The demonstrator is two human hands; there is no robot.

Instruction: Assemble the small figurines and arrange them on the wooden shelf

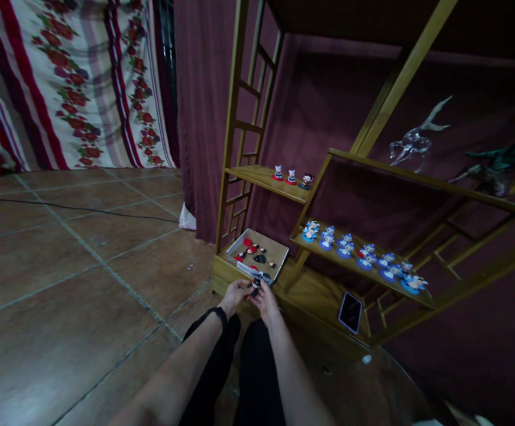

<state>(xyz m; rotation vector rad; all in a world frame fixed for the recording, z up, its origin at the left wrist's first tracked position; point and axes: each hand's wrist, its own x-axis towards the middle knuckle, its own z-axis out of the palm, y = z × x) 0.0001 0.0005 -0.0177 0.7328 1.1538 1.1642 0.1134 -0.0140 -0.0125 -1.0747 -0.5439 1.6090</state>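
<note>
Between my two hands is a small dark-haired figurine with a dark lower part. My left hand pinches it from the left, and the fingers of my right hand close on it from the right. Just beyond them, a shallow open box rests on the low shelf, holding several small figurines and red and dark bases. Both hands are near the box's front edge. How the figurine's underside meets my fingers is hidden.
A wooden display rack stands in front. Three figurines are on its left shelf, and several blue ones line the middle shelf. A phone or tablet lies low right. A clear deer ornament stands above. A cable crosses the floor.
</note>
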